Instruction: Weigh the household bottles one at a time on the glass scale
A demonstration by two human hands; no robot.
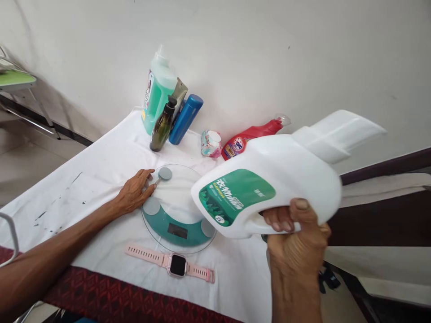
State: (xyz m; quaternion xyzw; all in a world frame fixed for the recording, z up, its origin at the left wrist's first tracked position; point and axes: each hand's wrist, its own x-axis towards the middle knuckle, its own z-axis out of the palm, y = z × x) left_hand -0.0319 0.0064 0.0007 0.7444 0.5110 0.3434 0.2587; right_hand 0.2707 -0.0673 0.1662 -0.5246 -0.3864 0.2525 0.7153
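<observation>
My right hand [299, 229] is wrapped round the handle of a big white bottle of clothing disinfectant [289, 175] with a green label. The bottle is held tilted above the table's right side, its white cap [340, 134] toward the upper right and its base over the scale's right edge. At the left rim of a round glass bathroom scale [182, 179], my left hand [138, 190] grips the edge, fingers bent beside a grey round pad. A teal band with a small dark display [177, 230] crosses the scale's near part.
A pink-strapped smartwatch [177, 264] lies in front of the scale. Behind stand a green liquid jug [158, 89], a dark pump bottle [162, 125], a blue bottle [186, 119] and a small patterned pack [211, 143]. A red OMO bottle [251, 132] is partly hidden. White cloth [90, 197] covers the table.
</observation>
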